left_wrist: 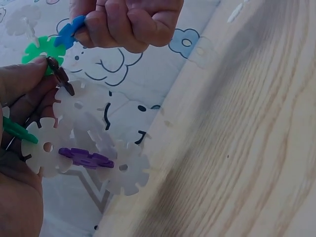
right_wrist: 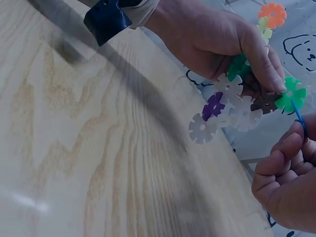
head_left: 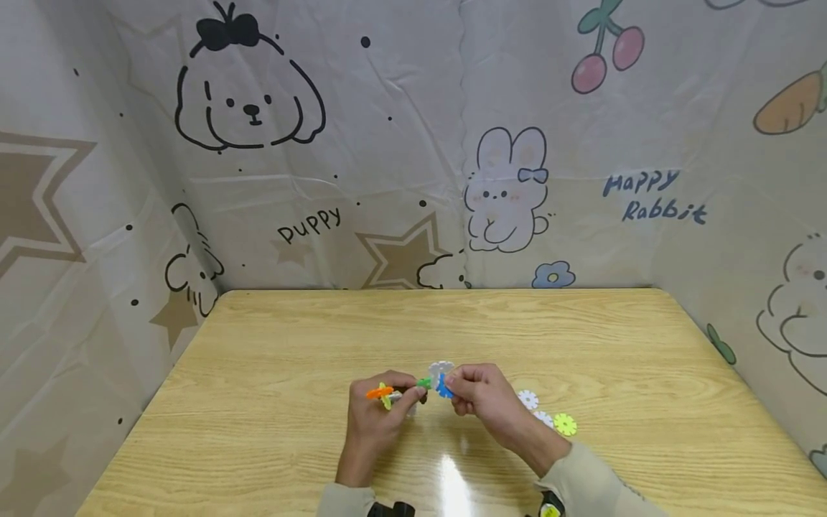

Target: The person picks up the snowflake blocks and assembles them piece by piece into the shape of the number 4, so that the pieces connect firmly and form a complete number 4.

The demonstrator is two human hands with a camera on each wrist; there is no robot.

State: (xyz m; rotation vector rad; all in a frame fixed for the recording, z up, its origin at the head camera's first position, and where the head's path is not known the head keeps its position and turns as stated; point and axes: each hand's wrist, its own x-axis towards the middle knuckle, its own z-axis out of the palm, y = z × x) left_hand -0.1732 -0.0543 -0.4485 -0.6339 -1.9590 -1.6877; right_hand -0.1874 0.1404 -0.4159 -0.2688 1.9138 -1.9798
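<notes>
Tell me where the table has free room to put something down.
Free: the table left of the left hand; the far strip along the cloth; the right side, past the loose yellow disc. Crowded: around that hand, the right hand and loose white discs.

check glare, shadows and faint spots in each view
Head: brightest, white glare low on the pale wood-grain table; left wrist: dimmer, broad soft shadow across the table, the translucent white notched plastic disc at upper left looking faint; right wrist: also dim, dark shadow band, small glare patch lower left.
</notes>
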